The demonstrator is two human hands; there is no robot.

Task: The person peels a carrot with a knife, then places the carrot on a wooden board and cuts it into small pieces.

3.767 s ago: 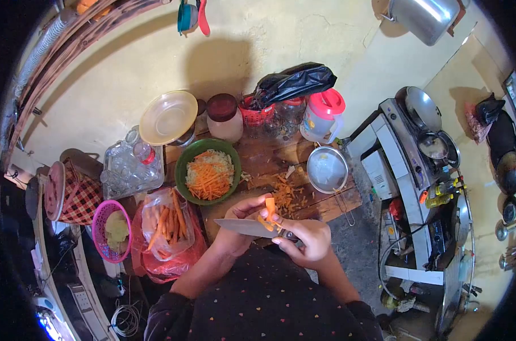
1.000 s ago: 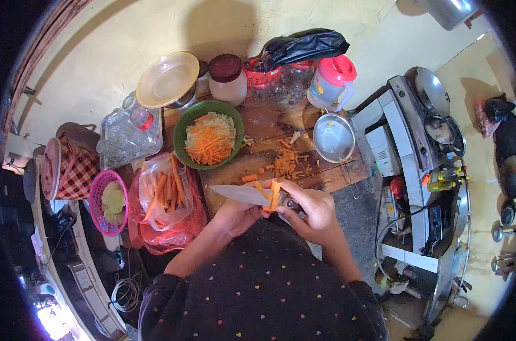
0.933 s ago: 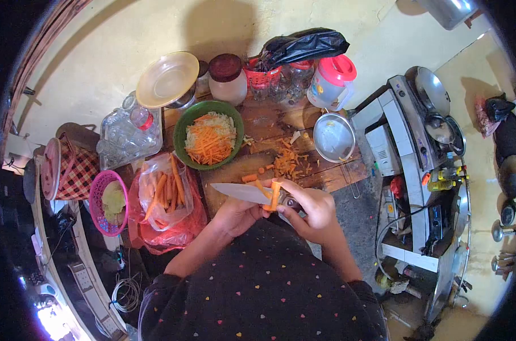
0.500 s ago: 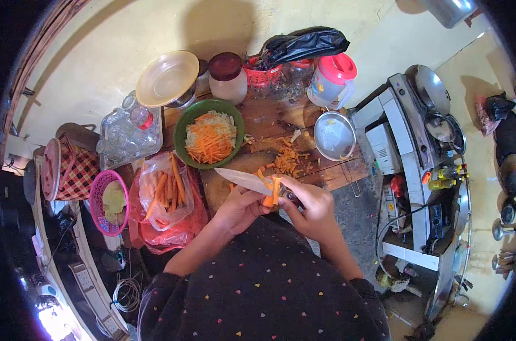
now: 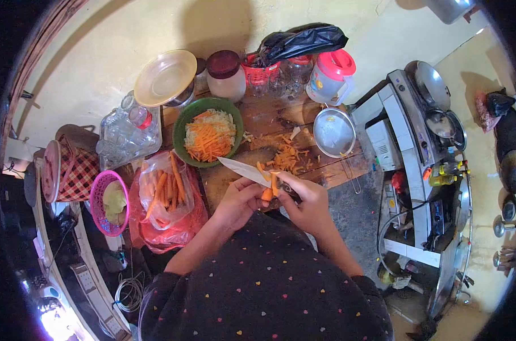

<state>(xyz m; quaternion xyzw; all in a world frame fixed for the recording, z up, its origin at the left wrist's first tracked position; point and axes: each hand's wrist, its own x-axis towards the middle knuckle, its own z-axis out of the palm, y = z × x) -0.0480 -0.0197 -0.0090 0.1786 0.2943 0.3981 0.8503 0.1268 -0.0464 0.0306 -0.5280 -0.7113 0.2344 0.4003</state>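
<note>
Left hand point(image 5: 240, 200) curls shut around a short orange carrot piece point(image 5: 267, 193), held over the worn wooden table point(image 5: 269, 119), close to the body. Right hand point(image 5: 306, 200) is fisted on the knife point(image 5: 244, 169); its flat steel blade points left and touches the carrot. Round green bowl point(image 5: 178, 136) of shreds sits beyond. Crinkly red plastic bag point(image 5: 178, 233) of whole carrots to the left. Yellow plaster wall point(image 5: 99, 68) behind.

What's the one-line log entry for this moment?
left hand: holds carrot piece | right hand: holds knife | blade against carrot piece
</note>
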